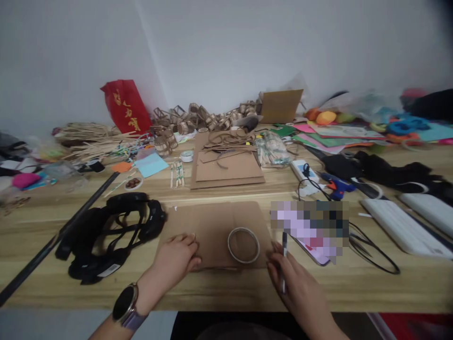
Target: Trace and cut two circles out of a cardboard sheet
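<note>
A brown cardboard sheet (215, 226) lies flat on the wooden table (226, 293) in front of me. A roll of tape (243, 244) rests on its right half. My left hand (177, 257), with a watch on the wrist, lies on the sheet's near left edge with its fingers curled down onto it. My right hand (293, 283) grips a dark pen (284, 257) upright, just right of the sheet and the tape roll.
A black headset with straps (113, 236) lies to the left beside a long black rod (56, 236). A phone (311, 245) and cable (375, 255) lie to the right. More cardboard pieces (226, 165), sticks, coloured paper, a glue gun (338, 186) and white boxes (403, 226) fill the back.
</note>
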Demonstrator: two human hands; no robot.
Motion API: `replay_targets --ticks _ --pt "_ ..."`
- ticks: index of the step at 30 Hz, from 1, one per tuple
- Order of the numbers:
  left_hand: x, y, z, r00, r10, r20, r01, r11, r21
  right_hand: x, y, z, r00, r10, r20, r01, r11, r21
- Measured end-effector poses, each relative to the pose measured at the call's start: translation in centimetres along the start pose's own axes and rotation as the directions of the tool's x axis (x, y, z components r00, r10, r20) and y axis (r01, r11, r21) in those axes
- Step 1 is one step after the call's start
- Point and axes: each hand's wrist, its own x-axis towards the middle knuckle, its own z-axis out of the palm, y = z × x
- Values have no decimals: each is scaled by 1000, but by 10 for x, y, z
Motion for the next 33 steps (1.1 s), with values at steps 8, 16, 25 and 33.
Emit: replay_targets --ticks 8,16,25,33 --pt "17 27 5 988 68 -137 -91 982 -168 -7 -1 3 999 -8 40 2 986 167" --pt "69 52 27 952 255 -173 -306 839 -450 -7 -2 0 998 41 39 -48 980 195" --pt "81 78 24 933 289 -216 -357 821 -446 -4 -6 -4 994 94 56 -105 967 232" --pt "87 71 33 924 297 -241 -379 795 -473 -6 -6 -2 987 154 38 -159 968 192"
